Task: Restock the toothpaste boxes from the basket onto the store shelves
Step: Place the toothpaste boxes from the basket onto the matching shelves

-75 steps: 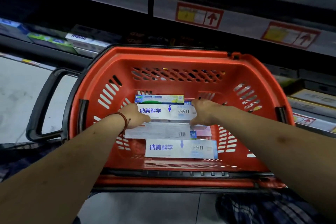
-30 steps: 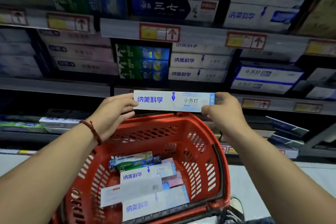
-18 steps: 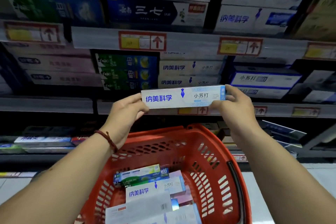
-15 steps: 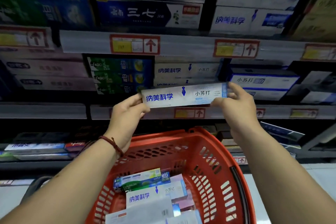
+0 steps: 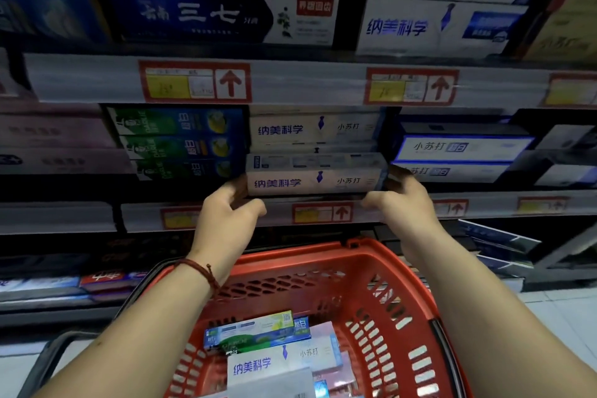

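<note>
Because the shelf [image 5: 142, 216] already carries a matching stack [image 5: 313, 129] above the red basket [image 5: 323, 252] of remaining boxes [image 5: 284, 362], the white toothpaste box [image 5: 310, 182], at that slot's front, should slide in level and square, label outward. The left hand [image 5: 226, 223] and right hand [image 5: 407, 200] pinch its two ends, fingers curled, neither spread.

A shop aisle: stocked shelves [image 5: 290, 84] with price tags [image 5: 195, 83], a red basket [image 5: 381, 271]

Head-worn view, forward-down, near shelves [image 5: 307, 85]
</note>
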{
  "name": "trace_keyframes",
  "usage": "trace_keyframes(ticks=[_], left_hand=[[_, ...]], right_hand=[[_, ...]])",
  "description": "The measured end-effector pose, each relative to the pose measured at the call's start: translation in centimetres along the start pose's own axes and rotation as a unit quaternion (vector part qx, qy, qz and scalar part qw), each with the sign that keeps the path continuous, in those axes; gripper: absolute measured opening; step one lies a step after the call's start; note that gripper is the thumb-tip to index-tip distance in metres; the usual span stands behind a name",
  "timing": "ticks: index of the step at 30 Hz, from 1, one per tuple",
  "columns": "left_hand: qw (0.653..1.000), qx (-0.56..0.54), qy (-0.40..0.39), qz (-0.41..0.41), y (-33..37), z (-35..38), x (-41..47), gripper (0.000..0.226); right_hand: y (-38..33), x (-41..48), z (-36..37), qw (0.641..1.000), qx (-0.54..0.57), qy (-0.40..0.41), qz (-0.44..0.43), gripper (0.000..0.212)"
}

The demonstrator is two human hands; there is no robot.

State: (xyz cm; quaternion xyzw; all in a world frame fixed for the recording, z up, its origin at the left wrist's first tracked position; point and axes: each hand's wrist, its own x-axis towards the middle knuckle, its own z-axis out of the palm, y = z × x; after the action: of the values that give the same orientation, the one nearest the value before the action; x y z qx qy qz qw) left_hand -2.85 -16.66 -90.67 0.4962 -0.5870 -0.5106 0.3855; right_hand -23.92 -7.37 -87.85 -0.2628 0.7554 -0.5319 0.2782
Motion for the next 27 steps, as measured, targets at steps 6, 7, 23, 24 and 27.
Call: trace_keyframes(ticks=[6,7,23,24,27], left_hand=[[0.997,0.07,-0.025,-0.014,0.3,-0.1,0.7,0.055],[0.997,0.075,-0.027,-0.009,0.3,-0.1,0.7,0.054],[0.988,0.07,-0.076,-0.112,-5.8,-2.0,-6.5,0.019],[0.982,0.079,-0.087,-0.149,-7.2,-1.8,-7.1,0.018],[0.947,0.129,-0.136,-0.26,-12.3,-1.2,-9.0,0.016]], right_hand=[[0.2,0.3,0.0,0.999,0.008,-0.038,-0.01,0.052],[0.2,0.2,0.1,0.999,0.007,-0.042,-0.012,0.053],[6.0,-5.3,7.2,0.984,-0.126,-0.117,-0.053,0.007],[7.3,-5.8,7.7,0.978,-0.13,-0.161,-0.006,0.01],[11.3,-7.3,8.3,0.927,-0.185,-0.291,0.145,0.029]])
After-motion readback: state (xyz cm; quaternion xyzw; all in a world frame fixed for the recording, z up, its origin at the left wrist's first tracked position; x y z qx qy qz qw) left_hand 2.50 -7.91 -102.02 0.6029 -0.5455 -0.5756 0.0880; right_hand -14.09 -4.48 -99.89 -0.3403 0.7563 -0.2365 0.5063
